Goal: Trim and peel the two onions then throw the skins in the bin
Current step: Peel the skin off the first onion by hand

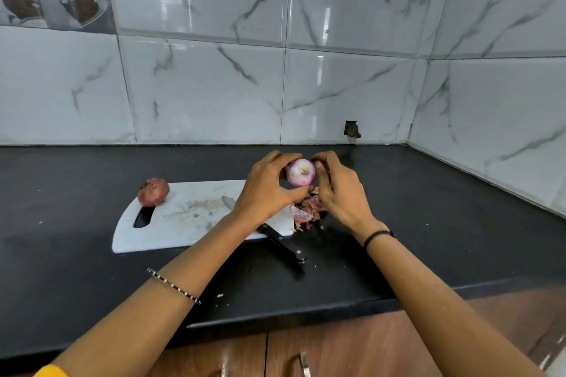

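On the black desk (pixel 428 223) lies a white board (pixel 183 223) with the knife (pixel 283 243) laid across its front right corner, leaving both hands free. The left hand (pixel 263 193) and right hand (pixel 340 193) clasp one nearly bare onion (pixel 301 172) above the board's right end, likely to pick off scraps. The second onion (pixel 153 191), unpeeled, sits at the board's far left corner; the skins (pixel 306 211) are heaped by its right edge, and no bin shows.

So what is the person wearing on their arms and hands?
Above the left hand, the arm wears a thin bracelet of dark and pale beads. The right hand has a thin black band at its wrist. No gloves, and both forearms are uncovered. A bit of yellow sleeve shows at the bottom left corner.
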### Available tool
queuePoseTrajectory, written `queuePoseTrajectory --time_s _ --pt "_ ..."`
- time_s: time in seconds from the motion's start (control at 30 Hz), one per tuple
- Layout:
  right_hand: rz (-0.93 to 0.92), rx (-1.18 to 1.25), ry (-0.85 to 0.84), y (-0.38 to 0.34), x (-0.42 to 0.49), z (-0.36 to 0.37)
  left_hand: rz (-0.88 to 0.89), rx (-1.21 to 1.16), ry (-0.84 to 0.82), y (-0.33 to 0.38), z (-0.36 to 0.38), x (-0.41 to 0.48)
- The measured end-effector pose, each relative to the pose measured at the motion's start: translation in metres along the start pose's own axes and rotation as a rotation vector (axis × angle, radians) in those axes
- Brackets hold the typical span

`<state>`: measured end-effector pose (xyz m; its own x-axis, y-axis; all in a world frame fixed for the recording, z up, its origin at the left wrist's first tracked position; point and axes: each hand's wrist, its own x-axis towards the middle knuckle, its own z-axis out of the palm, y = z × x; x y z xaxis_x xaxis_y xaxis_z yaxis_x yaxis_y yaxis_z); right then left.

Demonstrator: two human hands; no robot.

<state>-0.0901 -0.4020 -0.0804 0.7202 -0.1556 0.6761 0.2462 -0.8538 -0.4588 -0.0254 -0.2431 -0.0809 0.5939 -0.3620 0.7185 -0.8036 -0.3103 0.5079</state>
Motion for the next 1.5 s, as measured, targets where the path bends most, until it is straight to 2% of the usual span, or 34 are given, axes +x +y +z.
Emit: queuePoseTrajectory --time_s 0.33,0.7,0.9,1.03,1.23,1.3,1.4,1.5 --pt "-0.001 0.192 -0.171 -0.043 -0.003 0.006 -0.163 0.000 -0.061 0.014 -0.059 -0.023" --pt "0.119 0.282 -0.581 -0.126 0.010 0.052 -0.370 0.102 -0.029 -0.016 -0.144 -0.066" --pt "0.202 0.278 -0.541 -0.152 0.003 0.087 -0.495 0.083 -0.228 -0.031 -0.191 -0.071" --pt "0.218 0.320 -0.547 -0.167 0.000 0.101 -0.438 0.262 -0.172 -0.042 -0.216 -0.068" --pt "0.284 0.418 -0.551 -0.185 -0.002 0.117 -0.465 0.372 -0.487 -0.065 -0.216 -0.052" --pt "0.291 0.434 -0.554 -0.189 -0.003 0.117 -0.459 0.372 -0.540 -0.071 -0.211 -0.047" --pt "0.299 0.404 -0.555 -0.189 -0.001 0.119 -0.444 0.406 -0.566 -0.079 -0.207 -0.042" --pt "0.282 0.340 -0.564 -0.188 -0.001 0.123 -0.420 0.417 -0.515 -0.083 -0.206 -0.039"
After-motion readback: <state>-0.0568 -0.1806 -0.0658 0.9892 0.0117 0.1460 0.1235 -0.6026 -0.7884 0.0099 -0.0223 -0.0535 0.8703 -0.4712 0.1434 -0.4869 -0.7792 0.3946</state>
